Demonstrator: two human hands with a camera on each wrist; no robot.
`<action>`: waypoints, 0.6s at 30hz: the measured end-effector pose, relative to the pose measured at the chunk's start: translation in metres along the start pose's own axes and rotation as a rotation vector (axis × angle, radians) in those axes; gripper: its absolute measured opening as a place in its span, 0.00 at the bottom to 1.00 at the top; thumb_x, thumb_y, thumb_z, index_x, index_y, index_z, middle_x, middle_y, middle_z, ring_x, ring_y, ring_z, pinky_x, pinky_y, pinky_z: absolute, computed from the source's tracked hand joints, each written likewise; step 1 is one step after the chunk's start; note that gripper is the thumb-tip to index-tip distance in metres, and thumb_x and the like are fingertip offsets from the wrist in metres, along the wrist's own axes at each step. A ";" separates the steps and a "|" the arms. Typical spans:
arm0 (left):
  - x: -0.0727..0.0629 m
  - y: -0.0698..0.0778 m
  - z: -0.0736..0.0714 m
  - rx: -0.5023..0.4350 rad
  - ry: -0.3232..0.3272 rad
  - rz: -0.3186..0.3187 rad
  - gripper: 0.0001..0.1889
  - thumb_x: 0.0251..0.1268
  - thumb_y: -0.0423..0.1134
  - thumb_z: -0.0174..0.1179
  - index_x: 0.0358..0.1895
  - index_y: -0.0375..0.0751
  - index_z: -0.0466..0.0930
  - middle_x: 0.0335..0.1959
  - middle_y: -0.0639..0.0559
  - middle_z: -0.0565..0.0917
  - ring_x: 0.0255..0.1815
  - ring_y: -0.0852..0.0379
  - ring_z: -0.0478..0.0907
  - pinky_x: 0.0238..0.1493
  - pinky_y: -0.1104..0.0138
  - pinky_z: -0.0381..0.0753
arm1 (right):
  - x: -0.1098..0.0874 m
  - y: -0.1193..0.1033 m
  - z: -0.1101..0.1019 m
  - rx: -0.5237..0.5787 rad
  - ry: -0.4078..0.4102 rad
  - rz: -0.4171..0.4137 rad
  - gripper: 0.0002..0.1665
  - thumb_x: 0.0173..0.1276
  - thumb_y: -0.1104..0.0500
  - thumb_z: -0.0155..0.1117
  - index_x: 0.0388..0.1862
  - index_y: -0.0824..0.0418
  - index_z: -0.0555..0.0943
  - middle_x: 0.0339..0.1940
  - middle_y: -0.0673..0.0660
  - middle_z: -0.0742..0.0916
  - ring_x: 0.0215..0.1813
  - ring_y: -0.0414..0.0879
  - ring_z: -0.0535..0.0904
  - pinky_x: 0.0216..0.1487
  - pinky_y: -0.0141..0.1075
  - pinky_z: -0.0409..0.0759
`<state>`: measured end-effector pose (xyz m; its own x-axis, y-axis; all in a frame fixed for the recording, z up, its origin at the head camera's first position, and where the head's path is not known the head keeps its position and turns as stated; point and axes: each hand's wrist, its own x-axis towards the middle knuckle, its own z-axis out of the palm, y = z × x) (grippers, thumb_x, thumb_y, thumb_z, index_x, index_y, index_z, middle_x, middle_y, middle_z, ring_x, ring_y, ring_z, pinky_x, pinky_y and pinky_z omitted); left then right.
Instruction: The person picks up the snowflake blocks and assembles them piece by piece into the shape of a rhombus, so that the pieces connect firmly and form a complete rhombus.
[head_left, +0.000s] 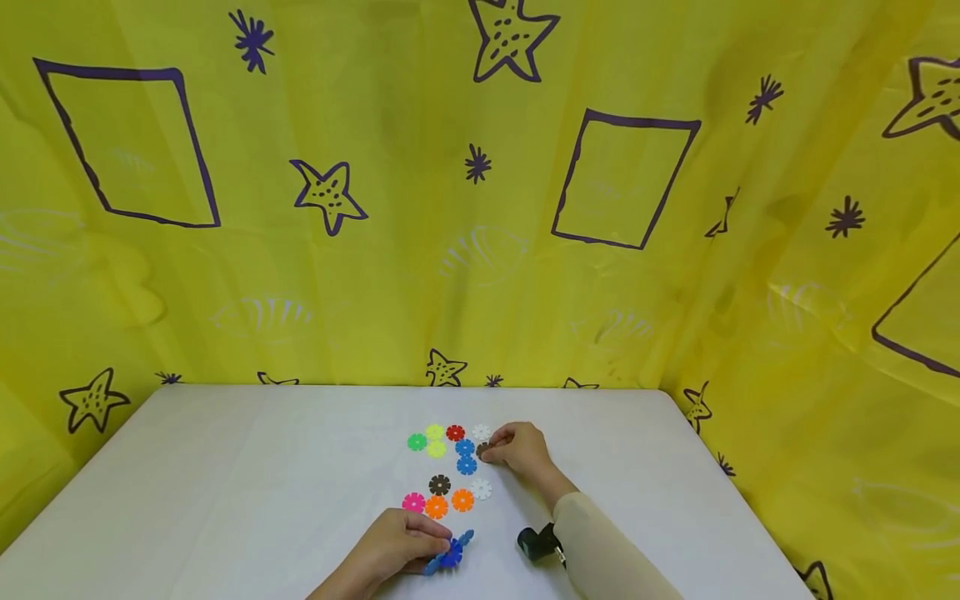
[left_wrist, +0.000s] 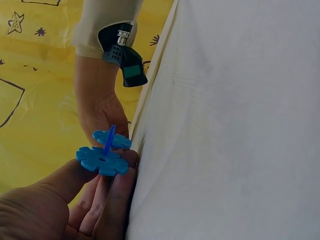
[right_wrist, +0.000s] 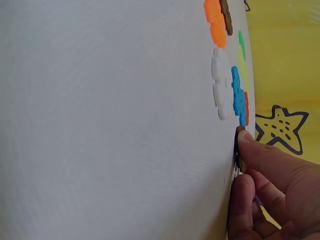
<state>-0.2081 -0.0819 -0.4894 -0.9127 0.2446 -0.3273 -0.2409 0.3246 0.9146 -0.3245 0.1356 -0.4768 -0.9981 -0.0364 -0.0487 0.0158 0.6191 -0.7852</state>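
Observation:
My left hand (head_left: 397,543) pinches a small build of flower-shaped snowflake discs near the table's front. A dark blue disc (head_left: 452,552) stands between two lighter blue discs (left_wrist: 102,161) in it. Farther back, my right hand (head_left: 522,450) holds a brown snowflake disc (right_wrist: 240,150) by its edge between thumb and fingers, close over the white table. Beside those fingertips lie two blue discs (head_left: 467,465), a white disc (head_left: 481,432) and a red disc (head_left: 455,432).
Left of the red disc lie two yellow discs (head_left: 436,449) and a green disc (head_left: 417,442). Nearer are another brown disc (head_left: 439,484), two orange discs (head_left: 462,500), a pink disc (head_left: 413,502) and a white one. A yellow patterned curtain (head_left: 390,275) hangs behind the white table (head_left: 262,483).

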 end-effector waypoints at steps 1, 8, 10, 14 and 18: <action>0.000 0.000 0.000 -0.006 -0.002 0.003 0.09 0.59 0.38 0.70 0.40 0.37 0.88 0.33 0.50 0.89 0.28 0.61 0.81 0.35 0.66 0.87 | -0.001 0.000 -0.001 -0.001 -0.003 0.000 0.12 0.52 0.63 0.79 0.33 0.62 0.84 0.28 0.53 0.82 0.34 0.46 0.74 0.36 0.31 0.76; 0.000 -0.001 0.000 -0.023 -0.004 0.009 0.08 0.59 0.36 0.70 0.39 0.36 0.88 0.33 0.49 0.89 0.29 0.61 0.82 0.36 0.66 0.87 | -0.006 0.001 -0.004 -0.028 0.002 -0.047 0.13 0.53 0.64 0.78 0.30 0.62 0.79 0.27 0.53 0.79 0.34 0.47 0.73 0.36 0.33 0.73; -0.001 -0.001 0.000 -0.020 0.000 0.004 0.08 0.60 0.36 0.70 0.39 0.36 0.88 0.33 0.49 0.89 0.29 0.61 0.82 0.36 0.66 0.87 | -0.008 0.003 -0.005 -0.024 0.008 -0.045 0.12 0.56 0.63 0.77 0.31 0.62 0.79 0.27 0.52 0.80 0.35 0.46 0.73 0.36 0.33 0.73; -0.001 0.001 0.001 -0.010 0.004 -0.005 0.08 0.59 0.36 0.70 0.39 0.37 0.88 0.33 0.50 0.89 0.29 0.61 0.82 0.36 0.66 0.87 | -0.011 0.008 -0.008 0.005 0.004 -0.029 0.10 0.59 0.62 0.74 0.31 0.62 0.80 0.27 0.52 0.79 0.34 0.45 0.73 0.35 0.31 0.74; -0.001 0.002 0.002 -0.006 0.008 -0.014 0.07 0.59 0.36 0.70 0.39 0.38 0.89 0.33 0.50 0.89 0.28 0.61 0.82 0.36 0.67 0.87 | -0.016 0.011 -0.011 0.071 -0.038 -0.009 0.09 0.62 0.63 0.72 0.35 0.64 0.80 0.28 0.52 0.82 0.33 0.44 0.75 0.35 0.30 0.80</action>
<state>-0.2074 -0.0795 -0.4878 -0.9119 0.2324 -0.3384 -0.2559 0.3228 0.9112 -0.3087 0.1514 -0.4776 -0.9953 -0.0725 -0.0637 0.0120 0.5619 -0.8272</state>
